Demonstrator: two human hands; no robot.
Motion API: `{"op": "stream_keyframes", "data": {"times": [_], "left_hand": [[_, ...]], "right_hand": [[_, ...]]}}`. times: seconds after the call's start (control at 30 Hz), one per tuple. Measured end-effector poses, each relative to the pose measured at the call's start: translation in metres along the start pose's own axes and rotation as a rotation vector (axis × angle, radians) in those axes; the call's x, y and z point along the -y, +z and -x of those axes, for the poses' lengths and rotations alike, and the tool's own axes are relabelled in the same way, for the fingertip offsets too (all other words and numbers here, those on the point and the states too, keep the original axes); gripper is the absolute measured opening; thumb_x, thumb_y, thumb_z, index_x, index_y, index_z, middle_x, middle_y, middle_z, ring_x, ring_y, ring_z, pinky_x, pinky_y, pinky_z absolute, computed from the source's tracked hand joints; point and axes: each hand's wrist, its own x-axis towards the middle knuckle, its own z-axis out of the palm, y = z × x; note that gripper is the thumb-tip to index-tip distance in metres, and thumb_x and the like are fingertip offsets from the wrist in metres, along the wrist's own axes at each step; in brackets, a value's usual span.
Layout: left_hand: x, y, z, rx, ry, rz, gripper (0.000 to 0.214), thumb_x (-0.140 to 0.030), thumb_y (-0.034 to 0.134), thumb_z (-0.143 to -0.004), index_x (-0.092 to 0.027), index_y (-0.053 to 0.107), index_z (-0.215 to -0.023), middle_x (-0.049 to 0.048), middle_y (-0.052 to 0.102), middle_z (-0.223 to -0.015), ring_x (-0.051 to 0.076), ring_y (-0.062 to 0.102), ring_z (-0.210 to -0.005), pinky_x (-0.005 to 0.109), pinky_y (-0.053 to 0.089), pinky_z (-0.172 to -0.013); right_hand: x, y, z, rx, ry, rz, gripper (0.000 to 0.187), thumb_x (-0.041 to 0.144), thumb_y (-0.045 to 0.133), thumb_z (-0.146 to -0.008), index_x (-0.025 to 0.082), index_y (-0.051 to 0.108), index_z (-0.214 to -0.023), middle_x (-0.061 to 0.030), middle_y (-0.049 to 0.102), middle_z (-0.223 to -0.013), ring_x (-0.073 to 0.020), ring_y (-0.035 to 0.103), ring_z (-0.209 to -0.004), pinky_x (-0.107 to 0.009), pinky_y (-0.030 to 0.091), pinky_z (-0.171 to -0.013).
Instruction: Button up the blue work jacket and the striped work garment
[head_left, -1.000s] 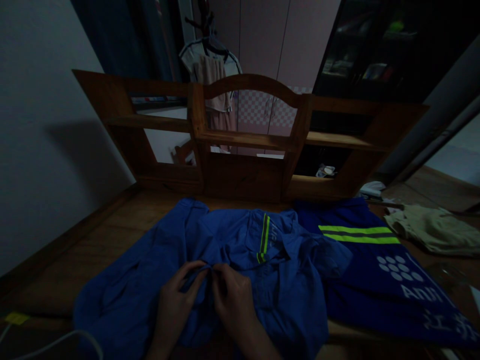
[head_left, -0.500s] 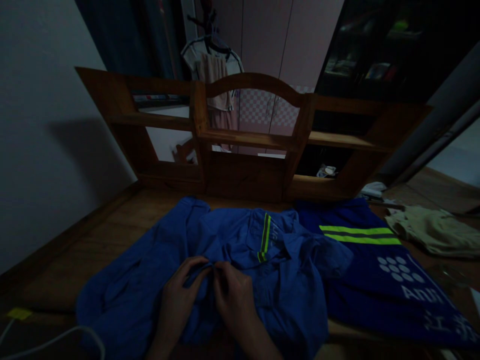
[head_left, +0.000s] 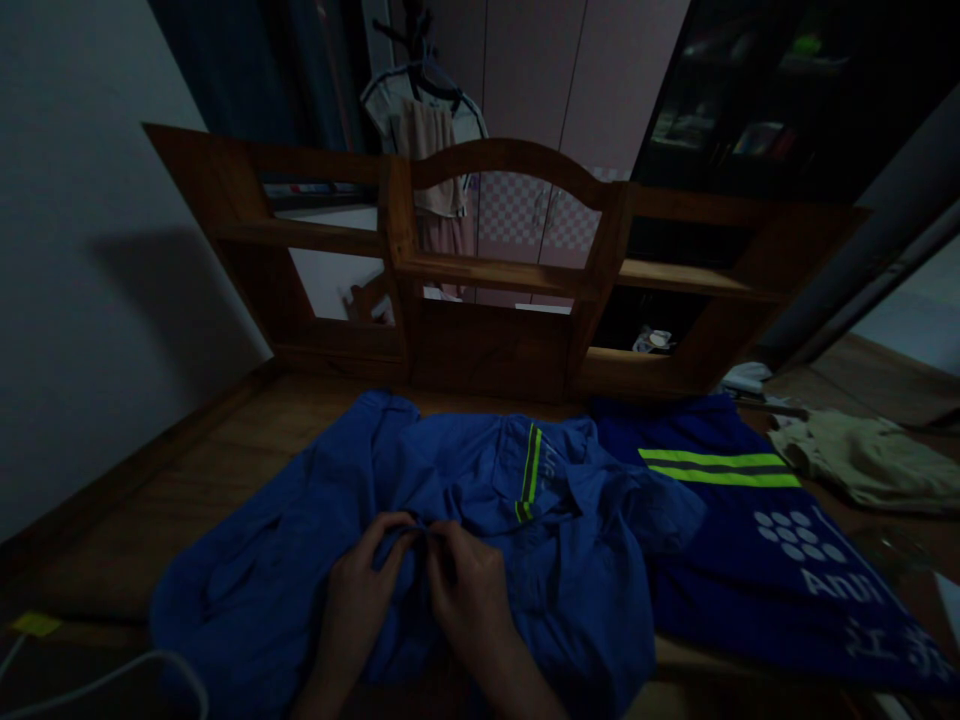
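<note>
A blue work jacket (head_left: pixel 457 455) lies spread over the wooden surface, with a yellow-green reflective strip (head_left: pixel 531 465) on its chest pocket. My left hand (head_left: pixel 367 565) pinches a fold of the jacket's cloth near its front. Right beside it my right hand (head_left: pixel 469 575) grips the same fold, the fingertips of both hands almost meeting. Whether a button sits between the fingers is too dark to tell. To the right lies a darker blue garment (head_left: pixel 720 550) with two yellow-green stripes and white lettering; neither hand touches it.
A wooden shelf unit (head_left: pixel 495 275) stands along the back of the wooden surface (head_left: pixel 217 465). A beige cloth (head_left: pixel 862 460) lies at the far right. At the lower left runs a white cable (head_left: pixel 161 657) near a yellow tag (head_left: pixel 37 624). Clothes (head_left: pixel 435 130) hang behind the shelf.
Both hands keep their pinch on the jacket's fold, with only a very slight shift of the fingers. The garments lie as before.
</note>
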Motion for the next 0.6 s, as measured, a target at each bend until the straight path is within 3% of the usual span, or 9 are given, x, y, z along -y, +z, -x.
{"op": "stream_keyframes", "data": {"times": [0.2, 0.37, 0.43, 0.53, 0.6], "left_hand": [[0.001, 0.002, 0.001, -0.017, -0.038, 0.003, 0.022, -0.043, 0.048, -0.088, -0.027, 0.053, -0.101, 0.0006, 0.065, -0.106, 0.019, 0.062, -0.102, 0.031, 0.048, -0.088], [0.002, 0.004, 0.000, -0.091, 0.112, -0.026, 0.020, -0.038, 0.046, -0.088, -0.023, 0.052, -0.099, 0.0080, 0.050, -0.133, 0.023, 0.042, -0.129, 0.039, 0.040, -0.102], [0.000, 0.004, 0.000, -0.122, 0.175, -0.061, 0.017, -0.037, 0.048, -0.087, -0.022, 0.054, -0.093, 0.0084, 0.052, -0.128, 0.025, 0.035, -0.134, 0.041, 0.038, -0.103], [-0.003, 0.003, 0.001, -0.170, 0.216, -0.099, 0.015, -0.037, 0.053, -0.085, -0.023, 0.056, -0.088, 0.0072, 0.058, -0.116, 0.025, 0.039, -0.130, 0.040, 0.040, -0.102], [-0.005, 0.002, 0.002, -0.201, 0.227, -0.127, 0.018, -0.038, 0.056, -0.083, -0.023, 0.058, -0.092, 0.0069, 0.056, -0.119, 0.026, 0.042, -0.128, 0.040, 0.040, -0.102]], "right_hand": [[0.002, -0.002, -0.002, -0.009, -0.001, -0.023, 0.025, 0.016, 0.042, -0.090, 0.022, 0.056, -0.111, -0.0032, 0.068, -0.087, -0.0161, 0.065, -0.077, -0.023, 0.046, -0.068], [0.009, -0.005, -0.004, -0.017, 0.050, -0.032, 0.050, 0.015, 0.049, -0.085, 0.025, 0.042, -0.134, -0.0035, 0.068, -0.098, -0.0164, 0.066, -0.079, -0.022, 0.049, -0.065], [0.010, -0.007, -0.005, -0.012, 0.038, -0.035, 0.054, 0.013, 0.050, -0.083, 0.027, 0.042, -0.135, -0.0033, 0.067, -0.103, -0.0168, 0.066, -0.084, -0.023, 0.050, -0.070], [0.010, -0.008, -0.005, -0.013, 0.026, -0.082, 0.058, 0.010, 0.047, -0.084, 0.030, 0.039, -0.138, -0.0019, 0.067, -0.109, -0.0154, 0.066, -0.088, -0.024, 0.050, -0.076], [0.008, -0.011, -0.005, -0.040, 0.041, -0.126, 0.055, 0.009, 0.044, -0.086, 0.031, 0.042, -0.137, -0.0010, 0.067, -0.111, -0.0141, 0.066, -0.088, -0.023, 0.051, -0.077]]}}
